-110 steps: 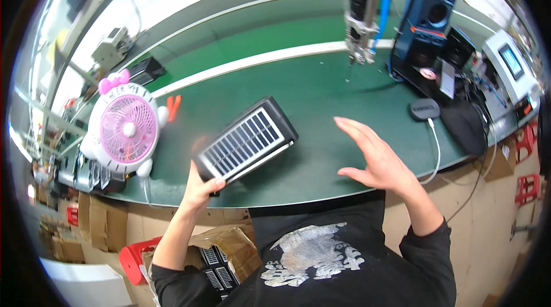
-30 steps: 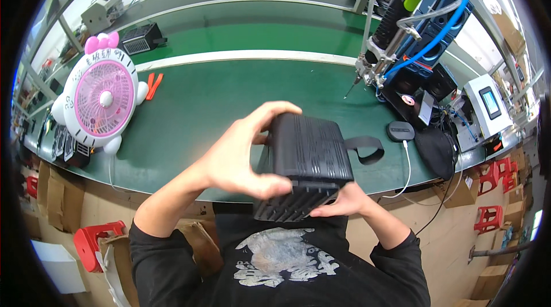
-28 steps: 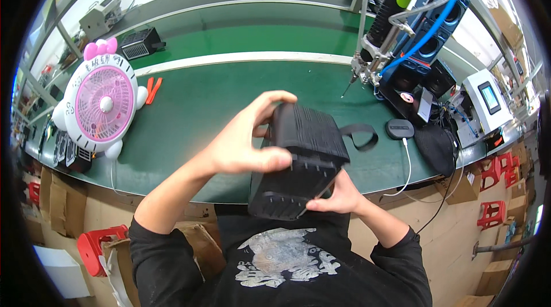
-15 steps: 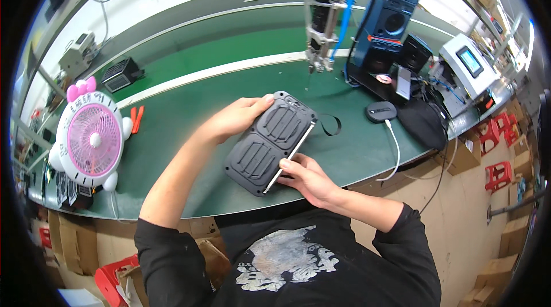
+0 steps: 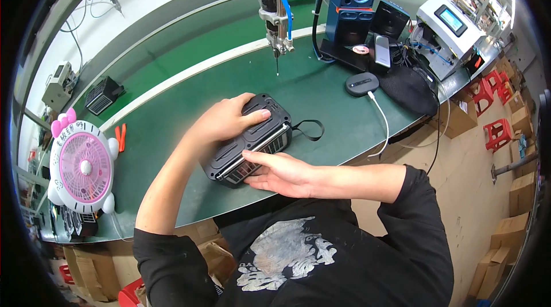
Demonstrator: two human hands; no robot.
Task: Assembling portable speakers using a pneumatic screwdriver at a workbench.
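A black portable speaker (image 5: 278, 114) with a ribbed casing is held just above the green bench, its grille side tilted toward me. Along its edge lies a silver telescopic antenna (image 5: 270, 140), and a black wrist strap (image 5: 319, 136) loops off the right end. My left hand (image 5: 225, 122) grips the speaker from the far left, thumb across the top face. From the near side, my right hand (image 5: 281, 174) holds the lower edge, its thumb by the antenna and its fingers under the body.
An electric screwdriver (image 5: 276, 34) hangs beyond the speaker. To the left stand a pink-and-white fan (image 5: 86, 166) and orange-handled pliers (image 5: 120, 137). A black round-cornered device (image 5: 361, 84) with a white cable, a black pouch (image 5: 408, 90) and blue speakers (image 5: 351, 25) are to the right.
The speaker has tipped, bringing its grille side into view, and shifted slightly left. Both hands have moved with it, keeping hold. The head view has swung somewhat to the right.
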